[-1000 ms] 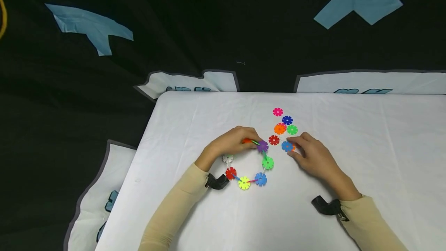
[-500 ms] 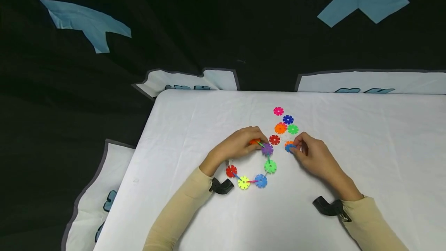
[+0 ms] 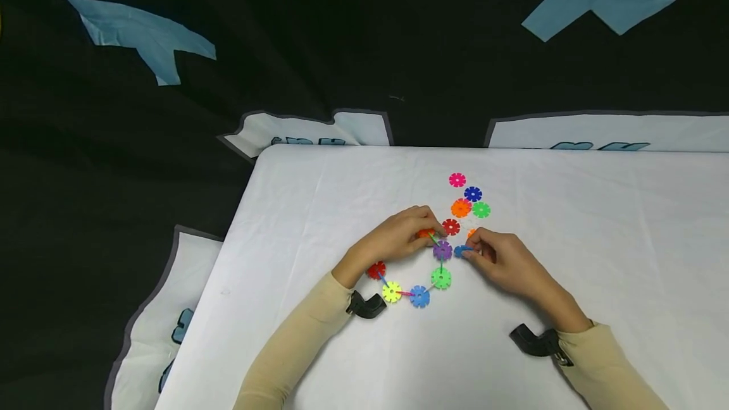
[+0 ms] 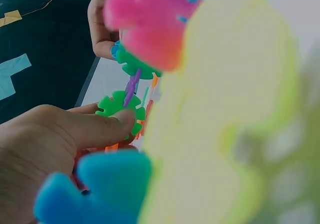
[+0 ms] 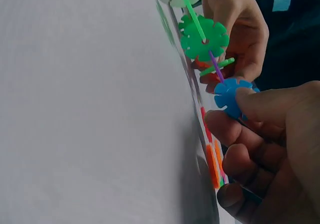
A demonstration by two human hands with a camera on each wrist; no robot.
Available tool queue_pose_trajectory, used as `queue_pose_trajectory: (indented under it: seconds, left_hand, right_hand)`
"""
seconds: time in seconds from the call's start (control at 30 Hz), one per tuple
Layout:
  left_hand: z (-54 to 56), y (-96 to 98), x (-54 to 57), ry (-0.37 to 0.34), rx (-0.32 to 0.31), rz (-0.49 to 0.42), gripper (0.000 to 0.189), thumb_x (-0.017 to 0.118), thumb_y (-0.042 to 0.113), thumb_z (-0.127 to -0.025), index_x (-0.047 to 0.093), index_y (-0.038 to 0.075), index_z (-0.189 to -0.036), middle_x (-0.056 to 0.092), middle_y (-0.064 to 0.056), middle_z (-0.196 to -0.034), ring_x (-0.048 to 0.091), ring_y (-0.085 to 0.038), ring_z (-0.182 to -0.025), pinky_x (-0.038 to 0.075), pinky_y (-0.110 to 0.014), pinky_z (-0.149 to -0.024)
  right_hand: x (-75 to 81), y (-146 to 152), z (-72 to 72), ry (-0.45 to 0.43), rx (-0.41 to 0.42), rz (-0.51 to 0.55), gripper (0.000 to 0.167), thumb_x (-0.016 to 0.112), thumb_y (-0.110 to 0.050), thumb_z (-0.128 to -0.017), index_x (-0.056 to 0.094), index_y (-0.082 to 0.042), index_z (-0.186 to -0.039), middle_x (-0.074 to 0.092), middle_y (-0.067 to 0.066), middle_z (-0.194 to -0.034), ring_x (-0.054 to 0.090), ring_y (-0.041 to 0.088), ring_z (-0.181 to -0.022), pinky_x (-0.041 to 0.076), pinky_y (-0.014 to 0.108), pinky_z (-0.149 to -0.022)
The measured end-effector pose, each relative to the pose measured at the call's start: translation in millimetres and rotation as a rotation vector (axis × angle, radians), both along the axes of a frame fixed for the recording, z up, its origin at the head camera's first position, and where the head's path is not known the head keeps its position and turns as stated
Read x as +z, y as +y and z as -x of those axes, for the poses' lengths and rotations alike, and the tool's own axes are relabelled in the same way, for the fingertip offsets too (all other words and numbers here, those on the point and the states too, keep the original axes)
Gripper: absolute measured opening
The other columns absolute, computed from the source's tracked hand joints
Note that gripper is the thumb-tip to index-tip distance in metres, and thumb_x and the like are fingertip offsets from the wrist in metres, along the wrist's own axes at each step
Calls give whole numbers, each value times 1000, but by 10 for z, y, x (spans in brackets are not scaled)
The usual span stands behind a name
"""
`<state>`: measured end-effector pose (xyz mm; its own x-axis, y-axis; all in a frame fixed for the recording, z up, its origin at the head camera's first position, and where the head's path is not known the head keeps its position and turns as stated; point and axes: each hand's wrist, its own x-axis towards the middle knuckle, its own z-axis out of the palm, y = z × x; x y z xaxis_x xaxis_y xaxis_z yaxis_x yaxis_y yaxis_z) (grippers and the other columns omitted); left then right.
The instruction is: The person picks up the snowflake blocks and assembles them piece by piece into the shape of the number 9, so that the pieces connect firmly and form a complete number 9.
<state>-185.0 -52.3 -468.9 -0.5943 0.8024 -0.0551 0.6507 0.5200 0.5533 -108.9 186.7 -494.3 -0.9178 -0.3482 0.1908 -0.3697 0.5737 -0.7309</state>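
A chain of notched plastic discs hangs from my left hand [image 3: 401,233]. Its thumb and fingers pinch a green disc [image 4: 122,112], with an orange disc [image 3: 425,233] beside it. A purple disc [image 3: 442,250] follows in the chain, then a green disc [image 3: 441,278], a light blue disc [image 3: 419,297], a yellow disc [image 3: 392,291] and a red disc [image 3: 376,270]. Between thumb and index finger, my right hand [image 3: 504,258] pinches a loose blue disc [image 5: 230,97]. The blue disc stands right by the purple disc's edge; whether they are joined I cannot tell.
Loose discs lie on the white table [image 3: 626,239] beyond the hands: pink [image 3: 457,180], dark blue [image 3: 473,193], orange [image 3: 461,208], green [image 3: 481,209] and red [image 3: 451,227]. Another orange disc [image 3: 471,232] is partly covered by the right hand. Dark cloth [image 3: 342,49] hangs behind the table.
My right hand has taken the blue disc off the orange one and brought it left to the purple disc. The left hand has shifted slightly right with the chain.
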Motion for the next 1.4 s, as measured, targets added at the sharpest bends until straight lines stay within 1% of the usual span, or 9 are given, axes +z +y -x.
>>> queue_pose_trajectory:
  seconds: [0.07, 0.23, 0.4, 0.5, 0.63, 0.77, 0.93, 1.13, 1.4]
  left_hand:
    - [-6, -9, -10, -6, 6, -9, 24, 65, 16, -95, 69, 19, -119, 61, 3, -113, 53, -10, -103, 45, -22, -91]
    - [-6, -20, -27, -27, -5, -43, 27, 67, 14, -93, 68, 20, -119, 57, 3, -110, 52, -9, -102, 45, -20, -90]
    - [-4, -11, -39, -30, -30, -64, 34, 79, 24, -84, 70, 20, -116, 54, 3, -107, 50, -9, -101, 43, -20, -91]
    - [-4, -5, -48, -29, -26, -75, 38, 82, 30, -80, 71, 20, -115, 53, 3, -107, 50, -9, -100, 44, -19, -89]
    - [-5, -9, -42, -30, -14, -80, 38, 82, 31, -80, 71, 20, -114, 53, 4, -108, 50, -8, -101, 44, -18, -90]
    - [-6, -9, -22, -31, -19, -78, 37, 81, 32, -81, 71, 20, -114, 56, 4, -111, 51, -8, -103, 44, -19, -92]
    - [-8, -2, 5, -25, -29, -59, 36, 80, 34, -81, 72, 19, -113, 59, 5, -111, 51, -9, -105, 43, -20, -93]
    - [-8, 3, 14, -40, -53, -67, 36, 81, 32, -79, 74, 15, -110, 62, 4, -108, 53, -10, -104, 44, -21, -95]
    - [-4, 23, -20, -43, -83, -138, 34, 82, 28, -78, 76, 12, -108, 64, 3, -101, 52, -9, -96, 44, -20, -88]
  right_hand:
    - [-13, -18, -2, 19, 1, 2, 14, 75, -6, -84, 63, -13, -85, 50, -10, -66, 39, 1, -56, 35, 20, -50]
    - [-17, -40, -14, 48, -43, -1, 17, 77, -6, -83, 62, -13, -82, 48, -9, -62, 39, 1, -55, 35, 20, -49]
    - [-10, -49, -23, 38, -49, -2, 18, 77, -6, -83, 61, -14, -80, 45, -9, -60, 38, 2, -54, 34, 20, -49]
    - [-8, -51, -27, 50, -47, -4, 18, 77, -6, -82, 61, -14, -80, 45, -10, -60, 38, 1, -54, 34, 20, -49]
    - [-9, -53, -32, 58, -46, -3, 21, 78, -5, -81, 59, -14, -78, 43, -9, -59, 37, 1, -54, 33, 20, -48]
    - [-10, -68, -36, 74, -32, -5, 23, 78, -5, -81, 58, -15, -76, 42, -9, -58, 36, 1, -53, 31, 19, -48]
    - [9, -96, -51, 126, -43, -37, 22, 79, -6, -79, 60, -14, -73, 41, -10, -58, 35, -1, -53, 30, 19, -48]
    - [25, -126, -65, 206, -46, -51, 21, 81, -3, -76, 63, -13, -72, 42, -11, -58, 33, -2, -54, 30, 18, -49]
    - [-52, -144, -68, 299, -47, 21, 27, 82, 4, -72, 61, -13, -68, 42, -10, -59, 34, -2, -55, 29, 14, -50]
